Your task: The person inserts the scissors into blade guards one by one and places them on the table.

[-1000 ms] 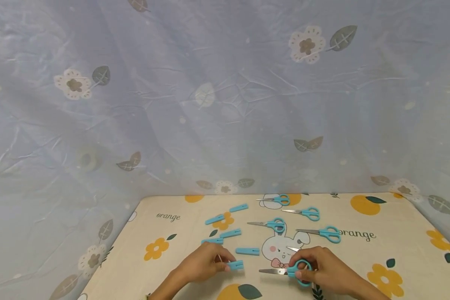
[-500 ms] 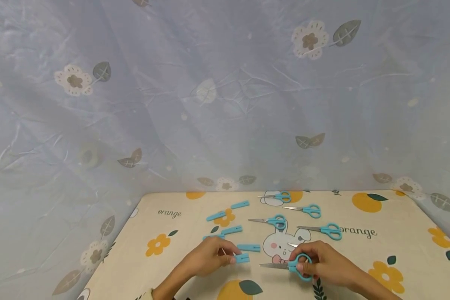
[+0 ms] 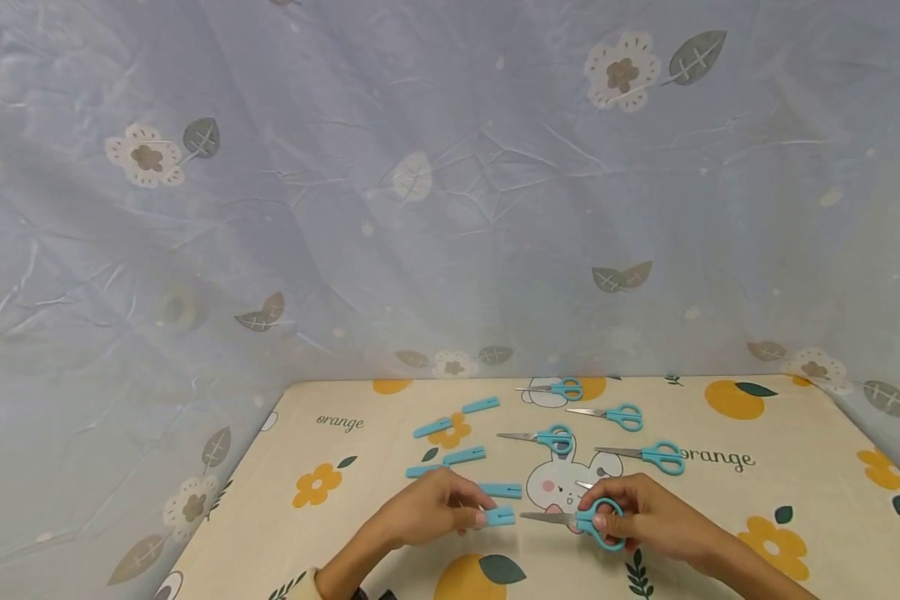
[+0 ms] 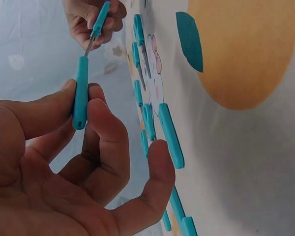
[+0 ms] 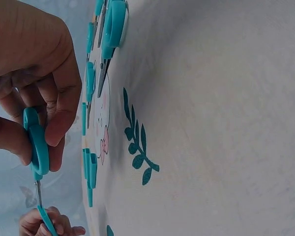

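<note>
Cap in the left hand, a slim sky-blue sleeve with a small hole at its rounded end, pinched between thumb and fingers above the cloth! Opposite, the right hand grips a pair of scissors by the ring-shaped handles, glossy blue plastic by the look of it, the narrow metal blades lying together and aimed straight at the cap's mouth. Tip and mouth are right up close; whether they touch, I cannot tell. Just beyond the left hand, five matching caps lie scattered, smooth and tapering. Farther right, four loose scissors rest flat, all blades facing left, and a fifth pair pokes its silvery point from behind the right hand. Below, a cream tablecloth carries a printed white rabbit; a lilac-grey curtain, wrinkled and faintly shiny, hangs behind.
</note>
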A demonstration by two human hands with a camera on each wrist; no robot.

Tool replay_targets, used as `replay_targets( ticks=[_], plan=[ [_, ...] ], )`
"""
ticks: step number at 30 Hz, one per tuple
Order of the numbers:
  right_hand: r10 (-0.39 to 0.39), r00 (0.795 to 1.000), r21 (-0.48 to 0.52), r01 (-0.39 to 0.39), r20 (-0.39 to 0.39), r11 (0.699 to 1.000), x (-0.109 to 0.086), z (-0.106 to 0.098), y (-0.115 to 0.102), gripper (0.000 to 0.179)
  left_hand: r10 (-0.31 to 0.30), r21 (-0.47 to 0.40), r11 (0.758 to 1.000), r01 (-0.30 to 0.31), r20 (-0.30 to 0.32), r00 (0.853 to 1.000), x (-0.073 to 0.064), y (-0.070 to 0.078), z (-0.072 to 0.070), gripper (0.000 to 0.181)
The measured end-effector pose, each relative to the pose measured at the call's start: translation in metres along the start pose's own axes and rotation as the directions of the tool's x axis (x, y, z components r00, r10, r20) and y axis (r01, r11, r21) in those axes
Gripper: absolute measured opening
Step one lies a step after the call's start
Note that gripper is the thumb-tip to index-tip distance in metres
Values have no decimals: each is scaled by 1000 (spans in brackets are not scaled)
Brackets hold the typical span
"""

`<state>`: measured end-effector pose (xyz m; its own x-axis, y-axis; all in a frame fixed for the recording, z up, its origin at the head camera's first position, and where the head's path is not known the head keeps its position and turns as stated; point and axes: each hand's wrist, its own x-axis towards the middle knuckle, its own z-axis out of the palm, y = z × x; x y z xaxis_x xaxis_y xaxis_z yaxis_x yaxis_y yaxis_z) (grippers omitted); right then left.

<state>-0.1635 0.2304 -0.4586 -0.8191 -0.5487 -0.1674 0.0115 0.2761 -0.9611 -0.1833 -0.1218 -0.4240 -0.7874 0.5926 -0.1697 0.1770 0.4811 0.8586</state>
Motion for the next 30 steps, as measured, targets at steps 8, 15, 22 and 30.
replay_targets(
  ticks=[8, 15, 22, 30],
  plan=[
    [19, 1000, -8, -19, 0, 1000, 1, -3, -1, 25, -15, -6, 1000, 15, 4, 1000, 4, 4, 3, 10],
    [-15, 999, -14, 16, 30, 1000, 1, -2, -1, 25, -19, -16, 1000, 19, 2, 1000, 5, 4, 7, 8],
    [-25, 999, -8, 25, 33, 1000, 1, -2, 0, 24, -22, -17, 1000, 22, 1, 1000, 7, 4, 8, 8],
    [-57, 996, 15, 56, 61, 998, 4, 3, -2, 24, 10, -12, 1000, -9, 64, 998, 10, 4, 10, 10]
  ],
)
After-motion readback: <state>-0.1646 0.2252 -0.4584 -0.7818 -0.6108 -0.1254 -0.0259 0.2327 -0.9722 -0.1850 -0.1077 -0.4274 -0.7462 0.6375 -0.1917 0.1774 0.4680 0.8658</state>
